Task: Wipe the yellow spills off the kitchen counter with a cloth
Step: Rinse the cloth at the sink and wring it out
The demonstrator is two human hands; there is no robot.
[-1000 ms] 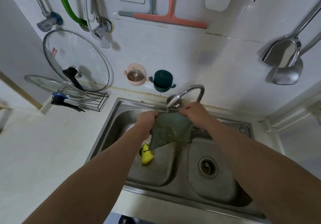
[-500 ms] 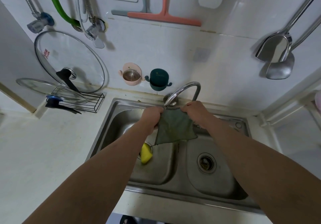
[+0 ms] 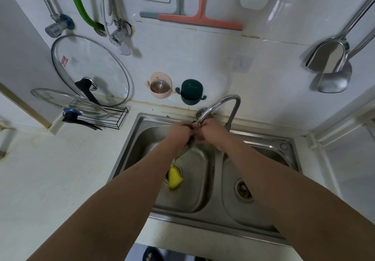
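Wringing looks to be the step in hand: I see both hands brought together under the spout of the faucet (image 3: 219, 106), where half a second ago they held the cloth (image 3: 189, 144) spread open between them. Now the left hand (image 3: 180, 134) and the right hand (image 3: 211, 134) nearly touch, fingers curled tight around the bunched green cloth, only a dark twist of it showing between and below them, over the left basin of the sink (image 3: 142, 131). A yellow sponge (image 3: 174, 177) lies by that basin's drain. I judge the cloth is being squeezed out, so the counter (image 3: 60, 169) is not yet being wiped; I can't make out yellow spills there.
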